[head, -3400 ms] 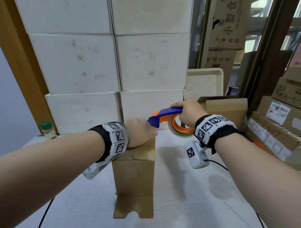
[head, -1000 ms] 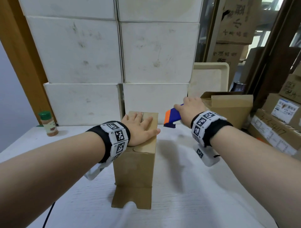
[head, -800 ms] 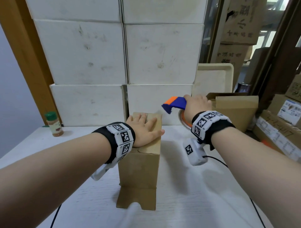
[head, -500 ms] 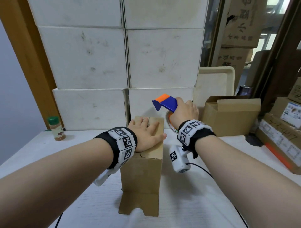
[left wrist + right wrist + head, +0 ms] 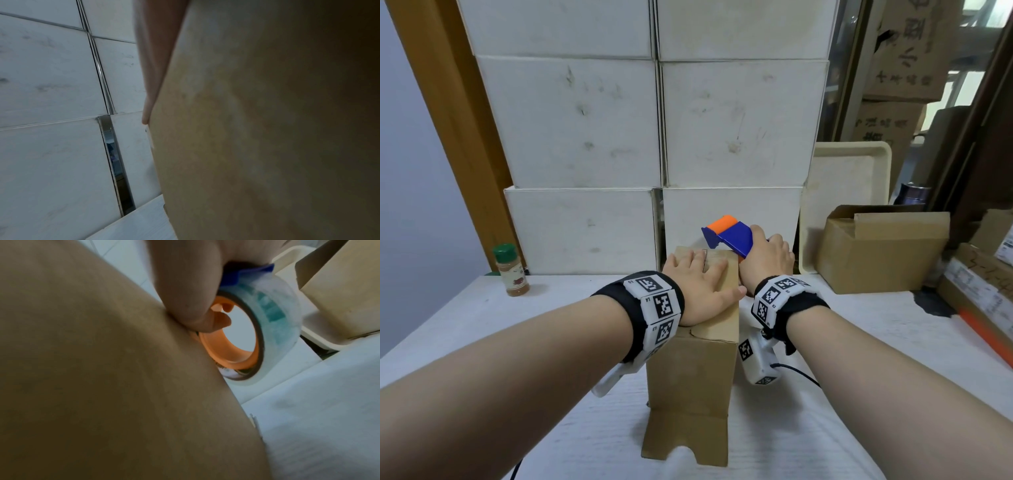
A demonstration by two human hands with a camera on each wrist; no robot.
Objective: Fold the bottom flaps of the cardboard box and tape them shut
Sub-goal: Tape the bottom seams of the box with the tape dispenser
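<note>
A small brown cardboard box stands upright on the white table, its folded flaps facing up and its lower flaps splayed at the base. My left hand lies flat on the top flaps, fingers straight, pressing them down. My right hand grips a blue and orange tape dispenser at the box's far right top corner. In the right wrist view the clear tape roll on its orange core sits close against the box wall. The left wrist view shows the box side close up.
Stacked white boxes form a wall right behind the box. A spice jar with a green cap stands at the left. At the back right are an open cardboard box, a cream tray on edge, and more cartons.
My right hand brought the tape dispenser from the right in to the box's top right corner. My left hand, curled on the top earlier, now lies flat on the flaps.
</note>
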